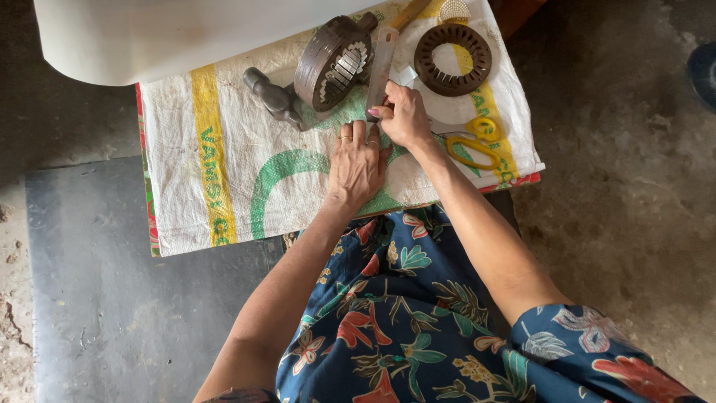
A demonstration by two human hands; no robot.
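- Nearest the camera is the person's lap in a dark blue dress printed with red and green flowers (403, 306), both bare forearms reaching forward over it.
- The left hand (356, 164), rings on two fingers, lies palm down with fingers together, pressed flat on the white woven sack with yellow stripes and green print (224, 149) that covers the low table.
- Just beyond and touching it, the right hand (406, 116) has its fingers curled shut round the lower end of a long flat steel blade (380, 67), which runs away from the person up the sack.
- Yellow-handled scissors (471, 145) lie just right of the right wrist.
- Left of the blade, a round rusty-brown motor stator packed with pale slot strips (334, 63) stands tilted on edge, a dark grey metal tool (274, 97) beside it.
- Farther right, an empty brown slotted stator ring (453, 58) lies flat.
- A white curved sheet (164, 33) overhangs the far left edge.
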